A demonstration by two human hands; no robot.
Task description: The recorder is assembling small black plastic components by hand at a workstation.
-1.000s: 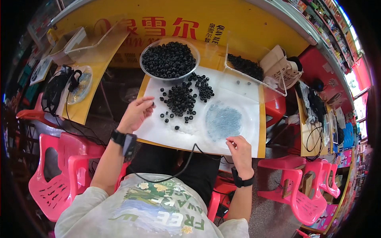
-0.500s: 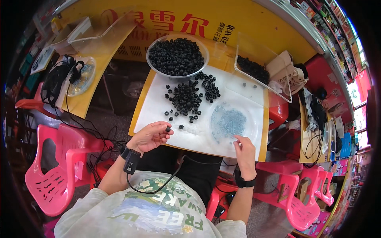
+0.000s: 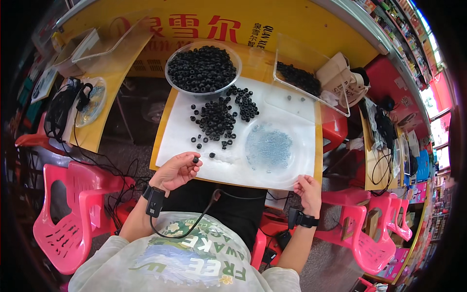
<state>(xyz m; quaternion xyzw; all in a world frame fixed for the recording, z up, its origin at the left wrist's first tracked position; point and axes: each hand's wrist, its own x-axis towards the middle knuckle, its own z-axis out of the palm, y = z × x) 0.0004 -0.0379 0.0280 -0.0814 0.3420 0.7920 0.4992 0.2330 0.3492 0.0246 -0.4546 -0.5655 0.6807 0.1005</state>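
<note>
My left hand (image 3: 179, 171) pinches a black bead (image 3: 195, 159) between thumb and fingertips, over the front edge of the white-topped table (image 3: 170, 138). A loose black bead (image 3: 212, 155) lies just beyond it, and a pile of black beads (image 3: 216, 119) sits farther back. My right hand (image 3: 307, 189) is by the front right corner of the table, fingertips drawn together; anything between them is too small to make out. Beside it, small pale-blue beads (image 3: 269, 150) are spread in a round clear tray (image 3: 297, 160).
A clear bowl (image 3: 171, 83) heaped with black beads stands at the back. Right of it is a clear rectangular bin (image 3: 335, 108) with more black pieces. Pink chairs (image 3: 63, 219) and side tables flank me. A cable (image 3: 206, 209) runs from my left wrist device across my lap.
My right hand has moved from the edge of the pale-blue beads rightward and toward me, to the table's corner. My left hand still holds the black bead. The view has shifted slightly.
</note>
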